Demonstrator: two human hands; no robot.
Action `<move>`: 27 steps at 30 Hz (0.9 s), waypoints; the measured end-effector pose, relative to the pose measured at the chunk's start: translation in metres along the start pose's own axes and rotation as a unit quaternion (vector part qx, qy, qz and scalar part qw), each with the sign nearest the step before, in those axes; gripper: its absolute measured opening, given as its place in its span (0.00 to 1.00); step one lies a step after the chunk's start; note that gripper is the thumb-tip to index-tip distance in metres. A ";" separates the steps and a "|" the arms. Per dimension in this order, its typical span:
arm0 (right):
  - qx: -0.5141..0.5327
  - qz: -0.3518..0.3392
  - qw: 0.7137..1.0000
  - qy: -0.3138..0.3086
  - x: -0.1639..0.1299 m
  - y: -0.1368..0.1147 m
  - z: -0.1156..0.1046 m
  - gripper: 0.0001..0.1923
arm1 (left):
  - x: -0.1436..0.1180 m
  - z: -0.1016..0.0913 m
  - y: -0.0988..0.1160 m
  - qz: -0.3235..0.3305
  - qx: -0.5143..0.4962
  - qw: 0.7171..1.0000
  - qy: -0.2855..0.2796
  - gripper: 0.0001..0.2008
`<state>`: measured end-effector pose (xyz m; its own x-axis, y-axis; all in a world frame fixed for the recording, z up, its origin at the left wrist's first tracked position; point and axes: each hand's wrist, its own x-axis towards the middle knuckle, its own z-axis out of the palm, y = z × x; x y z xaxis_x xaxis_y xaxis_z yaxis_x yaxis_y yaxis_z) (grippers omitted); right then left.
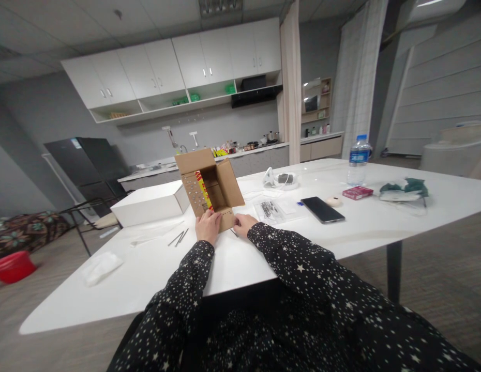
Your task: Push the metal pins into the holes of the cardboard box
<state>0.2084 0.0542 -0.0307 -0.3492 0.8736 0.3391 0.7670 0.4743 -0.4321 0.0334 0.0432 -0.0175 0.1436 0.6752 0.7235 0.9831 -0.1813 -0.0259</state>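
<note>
A brown cardboard box (192,191) stands on the white table with its flaps open. Rows of small holes mark its left panel and front flap, and a yellow-and-red printed strip (204,190) runs along the opening. My left hand (208,226) grips the front flap at its lower left. By that flap's right corner is my right hand (245,225), its fingers closed; whatever they pinch is too small to make out. A short dark rod (234,233) shows just under the right fingers. Several thin grey rods (181,237) lie left of my left hand.
Behind the box at left sits a long white box (151,203). To the right are a clear packet (270,211), a black phone (322,210), a pink box (357,192), a water bottle (359,161) and a green-and-white bundle (404,190). Crumpled white plastic (103,267) lies at front left.
</note>
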 end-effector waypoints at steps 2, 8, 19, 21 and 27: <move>0.002 0.000 1.000 0.000 0.000 0.001 0.001 0.09 | 0.000 0.000 0.000 0.001 -0.005 1.000 -0.005 0.13; 0.005 0.006 1.000 0.006 -0.002 0.000 0.001 0.09 | -0.001 -0.001 -0.001 0.009 -0.021 0.999 -0.022 0.13; 0.016 0.001 1.000 0.004 -0.011 -0.009 -0.006 0.10 | -0.001 -0.004 0.004 -0.007 -0.033 0.999 -0.012 0.12; 0.004 -0.005 1.000 0.000 -0.013 -0.012 -0.008 0.12 | 0.000 -0.004 0.004 -0.015 -0.035 0.999 -0.008 0.12; -0.047 -0.028 0.998 -0.002 -0.017 -0.018 -0.010 0.15 | 0.000 -0.003 0.003 -0.033 -0.034 0.999 -0.012 0.11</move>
<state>0.2060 0.0298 -0.0205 -0.3948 0.8463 0.3575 0.7937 0.5102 -0.3314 0.0360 0.0404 -0.0152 0.0822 0.7048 0.7047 0.9808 -0.1828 0.0684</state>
